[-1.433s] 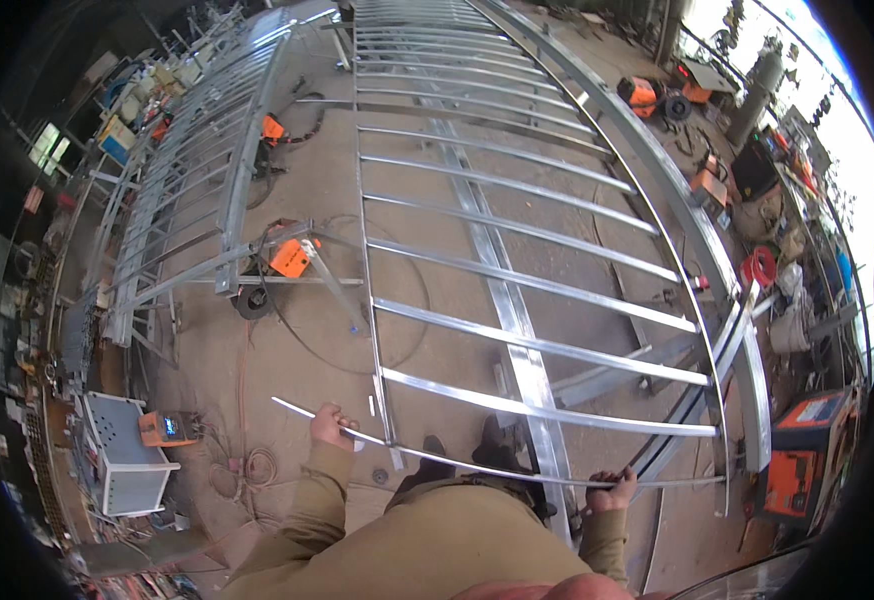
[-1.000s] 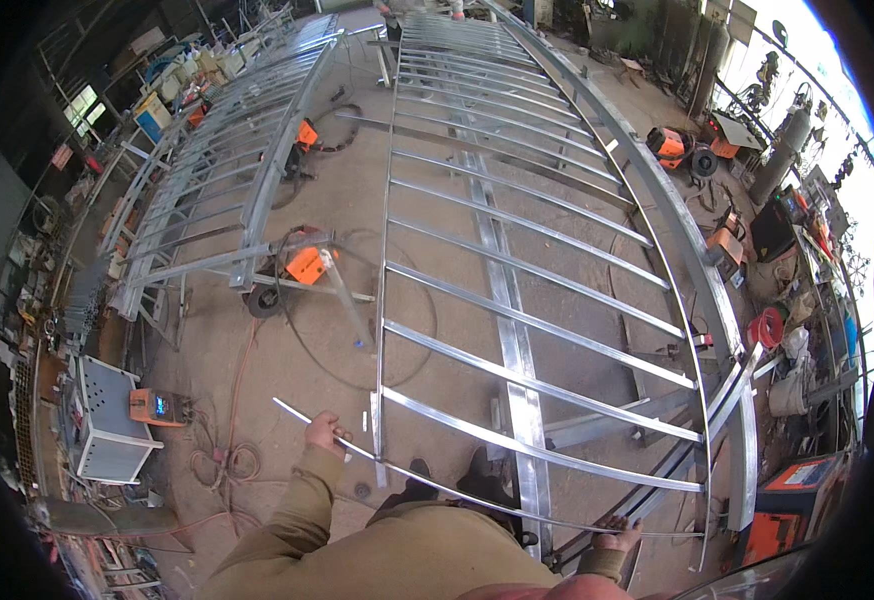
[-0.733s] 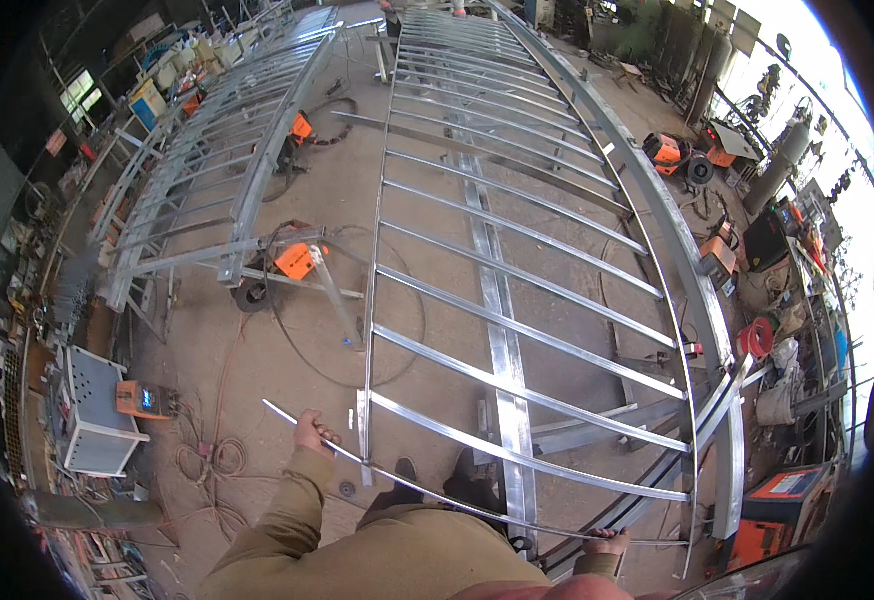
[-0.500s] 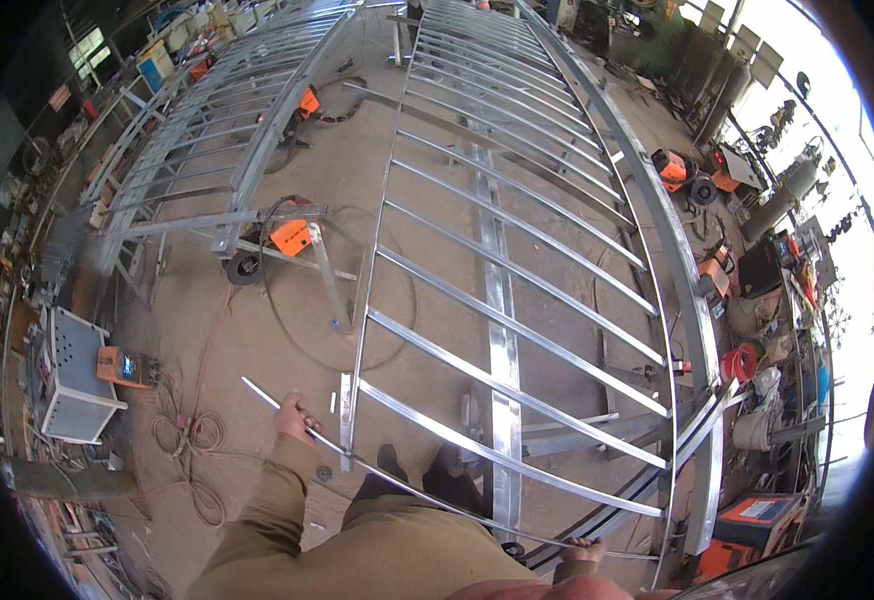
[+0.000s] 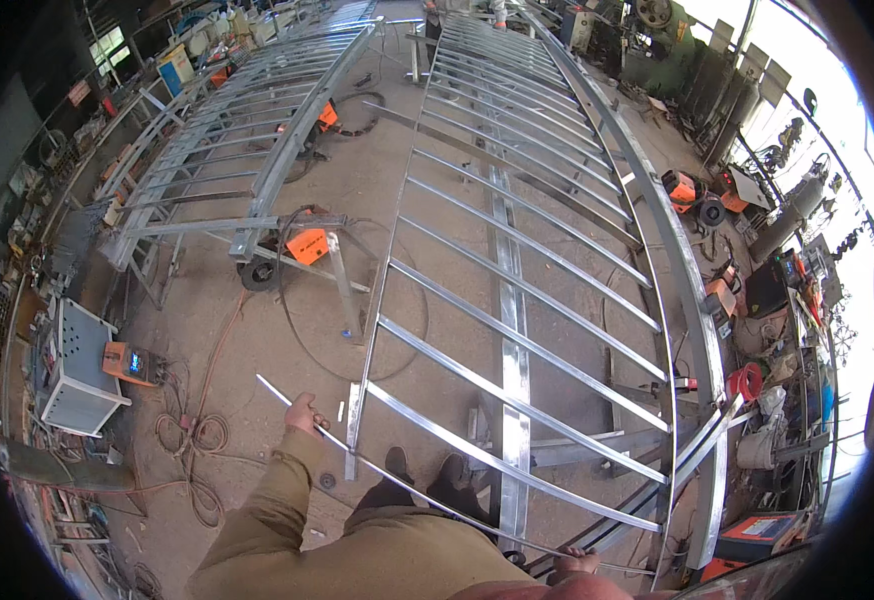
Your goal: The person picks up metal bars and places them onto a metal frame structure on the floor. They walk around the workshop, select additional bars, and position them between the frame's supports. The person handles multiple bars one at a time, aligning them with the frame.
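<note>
A long thin metal bar (image 5: 425,497) runs across in front of my body, at the near end of a ladder-like metal frame (image 5: 517,405). My left hand (image 5: 305,413) is closed round the bar near its left end, which sticks out beyond the fist. At the lower right, my right hand (image 5: 575,565) grips the same bar close to the frame's right rail. The nearest silver rung (image 5: 497,462) lies just past the bar, joined to both side rails. Below the bar my two shoes show on the floor.
Under the frame runs a wide steel beam (image 5: 515,400). A second metal frame (image 5: 227,150) stands at the far left. Orange welding machines (image 5: 307,240) and coiled cables (image 5: 192,435) lie about. A red cable reel (image 5: 744,381) sits on the right. Another person (image 5: 467,8) stands at the far end.
The view has tilted slightly, so the frame appears lower and more of the person at the far end shows. Both my hands still hold the bar, with little visible shift.
</note>
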Demonstrator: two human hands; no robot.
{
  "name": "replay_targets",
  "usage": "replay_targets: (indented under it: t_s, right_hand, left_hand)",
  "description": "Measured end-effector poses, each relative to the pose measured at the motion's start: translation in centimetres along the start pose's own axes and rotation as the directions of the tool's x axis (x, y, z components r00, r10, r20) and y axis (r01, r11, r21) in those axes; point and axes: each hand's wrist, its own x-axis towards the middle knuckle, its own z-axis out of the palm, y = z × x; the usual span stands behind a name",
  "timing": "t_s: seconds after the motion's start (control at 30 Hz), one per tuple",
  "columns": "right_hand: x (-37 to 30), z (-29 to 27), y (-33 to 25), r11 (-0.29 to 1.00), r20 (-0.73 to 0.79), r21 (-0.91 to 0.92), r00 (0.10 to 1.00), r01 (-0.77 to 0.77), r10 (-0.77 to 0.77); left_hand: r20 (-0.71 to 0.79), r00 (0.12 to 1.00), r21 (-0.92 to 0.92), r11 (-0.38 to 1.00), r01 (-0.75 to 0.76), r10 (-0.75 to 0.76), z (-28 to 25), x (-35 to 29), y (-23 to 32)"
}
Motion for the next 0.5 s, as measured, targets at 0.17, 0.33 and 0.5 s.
replay_targets:
  t_s: [0.17,0.33,0.5]
  right_hand:
    - [-0.4,0.0,0.5,0.998,-0.011,-0.024,0.998,0.060,-0.060]
    - [-2.8,0.7,0.8,0.999,0.036,-0.029,0.998,-0.043,0.044]
    - [-3.8,1.1,1.4,0.999,0.010,-0.031,1.000,-0.008,0.008]
  left_hand:
    - [0.006,1.000,0.009,1.000,-0.022,0.021,0.1,-0.1,-0.1]
    - [0.022,1.000,-0.003,1.000,-0.018,0.018,-0.3,0.7,-0.5]
    - [0.008,1.000,-0.010,1.000,-0.008,0.008,-0.6,1.5,-0.9]
